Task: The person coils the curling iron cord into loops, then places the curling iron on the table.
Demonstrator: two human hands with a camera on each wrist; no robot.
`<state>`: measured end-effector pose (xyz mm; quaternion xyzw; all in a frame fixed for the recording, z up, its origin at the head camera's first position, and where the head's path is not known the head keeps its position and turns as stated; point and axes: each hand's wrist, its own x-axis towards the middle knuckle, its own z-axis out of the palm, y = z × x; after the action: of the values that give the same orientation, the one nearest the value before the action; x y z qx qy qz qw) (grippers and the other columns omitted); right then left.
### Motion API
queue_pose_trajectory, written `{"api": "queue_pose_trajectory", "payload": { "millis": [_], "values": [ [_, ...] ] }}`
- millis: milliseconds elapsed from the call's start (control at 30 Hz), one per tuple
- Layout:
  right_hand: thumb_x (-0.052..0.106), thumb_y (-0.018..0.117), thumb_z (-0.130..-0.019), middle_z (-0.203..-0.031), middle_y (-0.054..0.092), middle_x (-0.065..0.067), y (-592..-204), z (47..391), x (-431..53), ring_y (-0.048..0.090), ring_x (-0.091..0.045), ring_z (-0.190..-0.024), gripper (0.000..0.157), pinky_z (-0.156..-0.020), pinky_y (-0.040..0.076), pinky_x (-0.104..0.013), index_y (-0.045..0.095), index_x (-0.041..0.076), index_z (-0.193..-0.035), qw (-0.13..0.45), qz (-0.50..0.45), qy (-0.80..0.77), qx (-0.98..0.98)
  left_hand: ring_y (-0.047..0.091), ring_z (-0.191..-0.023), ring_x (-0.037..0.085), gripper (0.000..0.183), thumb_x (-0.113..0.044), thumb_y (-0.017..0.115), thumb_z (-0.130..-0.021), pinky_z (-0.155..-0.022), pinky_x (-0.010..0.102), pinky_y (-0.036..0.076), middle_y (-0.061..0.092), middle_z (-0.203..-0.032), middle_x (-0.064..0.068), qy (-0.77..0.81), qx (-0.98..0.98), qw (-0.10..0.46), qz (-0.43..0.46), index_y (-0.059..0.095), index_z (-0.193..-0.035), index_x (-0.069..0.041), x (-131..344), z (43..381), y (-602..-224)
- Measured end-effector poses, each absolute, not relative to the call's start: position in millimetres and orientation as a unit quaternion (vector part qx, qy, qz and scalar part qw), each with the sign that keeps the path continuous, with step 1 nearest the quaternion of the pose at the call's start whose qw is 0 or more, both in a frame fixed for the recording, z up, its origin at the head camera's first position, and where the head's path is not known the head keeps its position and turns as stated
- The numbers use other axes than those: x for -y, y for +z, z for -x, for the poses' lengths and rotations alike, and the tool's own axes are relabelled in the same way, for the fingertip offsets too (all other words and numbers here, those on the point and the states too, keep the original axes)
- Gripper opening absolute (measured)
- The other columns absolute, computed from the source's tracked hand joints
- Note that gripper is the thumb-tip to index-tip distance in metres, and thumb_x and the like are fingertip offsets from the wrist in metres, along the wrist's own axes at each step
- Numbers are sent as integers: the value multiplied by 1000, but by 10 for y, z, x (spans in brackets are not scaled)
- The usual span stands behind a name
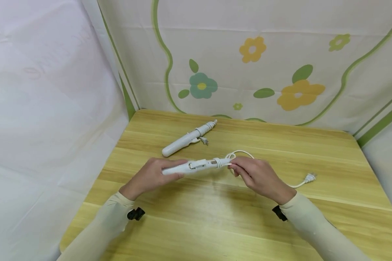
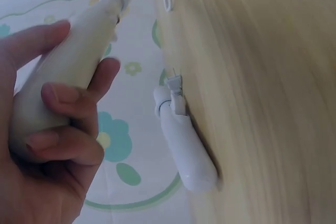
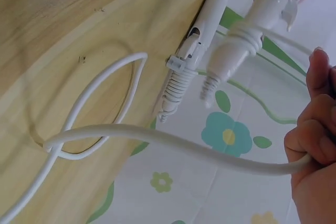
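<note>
My left hand (image 1: 148, 177) grips the thick end of a white corded wand (image 1: 182, 168), a slim electric appliance with a lever-like part on its side. A few turns of its white cord (image 3: 215, 157) go round the narrow, ribbed end. At that end my right hand (image 1: 258, 177) pinches the cord, and in the right wrist view a strand runs from the wraps to its fingertips. More cord hangs in a loose loop. Its two-prong plug (image 1: 310, 178) lies on the table to the right.
Behind the held wand, a second white wand (image 1: 179, 144) lies on the wooden table (image 1: 196, 232), its cord coiled neatly round its narrow end and its plug (image 2: 175, 83) beside it. A flower-printed cloth (image 1: 222, 21) hangs behind the table's far edge, with white cloth (image 1: 45, 127) at the left.
</note>
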<state>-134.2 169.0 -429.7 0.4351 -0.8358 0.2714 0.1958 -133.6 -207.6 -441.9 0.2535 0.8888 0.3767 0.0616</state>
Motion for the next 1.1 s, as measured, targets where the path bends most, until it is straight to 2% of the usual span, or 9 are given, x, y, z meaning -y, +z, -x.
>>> {"api": "queue_pose_trajectory", "payload": {
  "millis": [67, 167, 233, 400, 600, 800, 967, 1033, 1100],
  "values": [
    [23, 60, -114, -78, 64, 12, -4290, 1353, -1684, 57, 4, -68, 17, -59, 46, -19, 69, 16, -102, 200, -440, 270, 833, 60, -70, 4, 47, -41, 81, -100, -62, 24, 52, 78, -133, 2, 363, -885, 87, -278, 71, -146, -33, 2069, 1321, -4387],
    [21, 62, -113, -79, 65, 13, -4293, 1363, -1685, 60, 4, -69, 15, -60, 49, -21, 70, 15, -102, 205, -444, 268, 830, 62, -77, 3, 48, -41, 80, -101, -69, 24, 53, 77, -135, 2, 358, -871, 116, -316, 71, -146, -30, 2058, 1303, -4363],
    [26, 57, -115, -79, 65, 14, -4300, 1365, -1684, 61, 3, -70, 21, -60, 50, -22, 70, 16, -102, 205, -447, 269, 828, 64, -80, 3, 47, -39, 80, -101, -71, 24, 54, 77, -135, 3, 363, -858, 128, -340, 72, -145, -27, 2060, 1298, -4371],
    [33, 50, -117, -80, 62, 15, -4307, 1371, -1686, 56, 4, -71, 29, -63, 48, -21, 69, 17, -102, 192, -452, 276, 826, 64, -75, 2, 45, -35, 83, -99, -63, 24, 54, 77, -135, 3, 397, -828, 174, -356, 75, -142, -26, 2077, 1277, -4379],
    [25, 59, -115, -80, 61, 14, -4304, 1389, -1692, 50, 4, -71, 17, -64, 46, -20, 67, 21, -101, 159, -450, 293, 828, 63, -78, 5, 42, -25, 84, -98, -67, 23, 52, 77, -135, -3, 456, -788, 216, -353, 76, -140, -23, 2111, 1262, -4379],
    [14, 65, -110, -80, 62, 12, -4309, 1400, -1699, 49, 3, -72, 14, -66, 46, -21, 67, 22, -99, 134, -440, 309, 833, 63, -82, 7, 42, -12, 84, -96, -68, 23, 51, 77, -136, 5, 512, -753, 218, -353, 76, -138, -12, 2156, 1254, -4387],
    [9, 68, -107, -80, 62, 13, -4313, 1399, -1674, 48, 3, -71, 18, -65, 46, -21, 66, 23, -97, 113, -429, 312, 840, 70, -100, 6, 41, -4, 82, -96, -77, 23, 55, 75, -136, 12, 542, -733, 202, -358, 76, -136, -5, 2204, 1257, -4403],
    [8, 68, -107, -80, 61, 14, -4320, 1399, -1662, 47, 3, -70, 19, -66, 45, -21, 66, 23, -97, 108, -426, 315, 841, 69, -100, 6, 41, -2, 81, -95, -76, 23, 55, 76, -136, 11, 551, -729, 192, -358, 76, -136, -5, 2215, 1260, -4402],
    [7, 68, -107, -80, 61, 14, -4329, 1400, -1651, 49, 3, -71, 18, -66, 46, -20, 67, 23, -98, 108, -426, 318, 840, 66, -89, 5, 41, 0, 80, -95, -70, 22, 52, 78, -133, 7, 559, -727, 181, -355, 76, -136, -4, 2220, 1263, -4404]
  ]
}}
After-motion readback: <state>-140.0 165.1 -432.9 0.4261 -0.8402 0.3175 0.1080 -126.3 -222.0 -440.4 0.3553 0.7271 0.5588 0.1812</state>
